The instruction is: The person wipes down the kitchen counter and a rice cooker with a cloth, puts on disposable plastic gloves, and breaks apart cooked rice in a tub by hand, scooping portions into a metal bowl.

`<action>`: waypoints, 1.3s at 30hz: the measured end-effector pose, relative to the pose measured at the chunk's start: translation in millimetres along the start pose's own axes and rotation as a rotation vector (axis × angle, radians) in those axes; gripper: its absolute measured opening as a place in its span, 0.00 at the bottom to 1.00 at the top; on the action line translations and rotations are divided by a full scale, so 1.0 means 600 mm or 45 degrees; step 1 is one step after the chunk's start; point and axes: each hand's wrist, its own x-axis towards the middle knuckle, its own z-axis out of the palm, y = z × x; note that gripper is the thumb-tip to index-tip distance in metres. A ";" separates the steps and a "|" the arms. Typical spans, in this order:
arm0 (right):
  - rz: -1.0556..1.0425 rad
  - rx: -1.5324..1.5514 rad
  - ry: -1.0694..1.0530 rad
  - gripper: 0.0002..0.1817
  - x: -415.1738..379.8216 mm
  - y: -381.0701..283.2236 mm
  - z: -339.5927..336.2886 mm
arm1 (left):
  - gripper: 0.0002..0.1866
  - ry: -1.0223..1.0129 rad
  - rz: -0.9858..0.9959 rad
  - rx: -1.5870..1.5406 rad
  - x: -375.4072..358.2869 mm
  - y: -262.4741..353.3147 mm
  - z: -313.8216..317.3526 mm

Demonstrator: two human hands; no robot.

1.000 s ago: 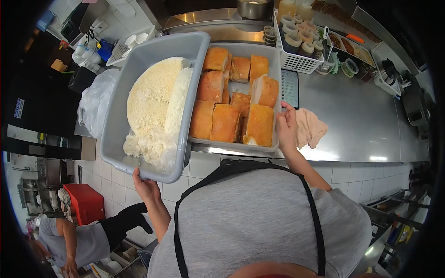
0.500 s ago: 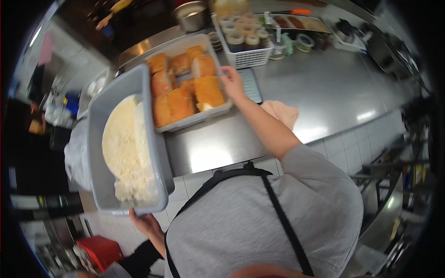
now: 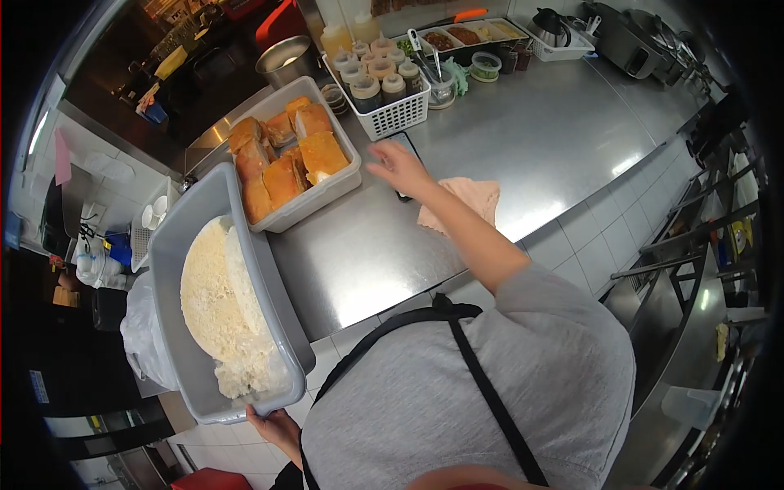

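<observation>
My left hand [image 3: 276, 429] grips the near end of a large grey plastic tub [image 3: 287, 333], its thumb at the rim and other fingers partly hidden. Inside the tub lies a mass of pale yellow, crumbly powder [image 3: 214, 286], with wet-looking clumps [image 3: 249, 371] at the near end. Beyond it stands a white container [image 3: 314, 199] filled with several golden-brown, bread-like blocks [image 3: 286, 181]. My right hand [image 3: 398, 168] hovers just right of that container, holding nothing, fingers loosely bent and apart. Under and behind this hand lies a phone [image 3: 406, 145], partly covered.
On the steel counter [image 3: 539, 155] rest a peach cloth [image 3: 467, 202], a white basket [image 3: 396, 118] of sauce bottles and a topping tray [image 3: 469, 37]. A metal pot [image 3: 287, 61] stands behind the white container. Left of the tub is a white plastic bag [image 3: 145, 331].
My right hand has come away from the white container's right side. The container now sits farther left in view and the phone is more covered. My left hand still holds the tub.
</observation>
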 end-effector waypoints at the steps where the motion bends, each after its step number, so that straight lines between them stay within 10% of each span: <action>1: -0.049 -0.306 -0.085 0.19 -0.038 0.029 -0.034 | 0.26 -0.002 0.017 -0.003 -0.002 0.002 -0.002; 9: -0.069 -1.258 0.208 0.08 -0.217 0.112 -0.263 | 0.25 -0.019 0.044 -0.083 0.016 0.000 -0.010; 12: 0.274 -1.270 0.422 0.09 -0.200 0.154 -0.315 | 0.26 -0.078 0.082 -0.098 0.020 0.002 -0.007; 19: 0.074 -0.940 0.884 0.10 -0.116 0.017 -0.307 | 0.27 -0.262 0.041 -0.081 0.018 -0.014 0.018; 32: 0.588 -1.329 0.376 0.33 -0.236 0.133 -0.209 | 0.23 -0.856 -0.048 0.235 0.016 -0.023 -0.028; 35: 0.285 -1.341 0.411 0.33 -0.260 0.069 -0.182 | 0.26 -1.059 -0.700 0.359 0.070 -0.060 -0.102; 39: 0.356 -1.233 0.422 0.30 -0.311 0.022 -0.129 | 0.22 -0.824 -0.880 1.060 0.140 -0.230 -0.272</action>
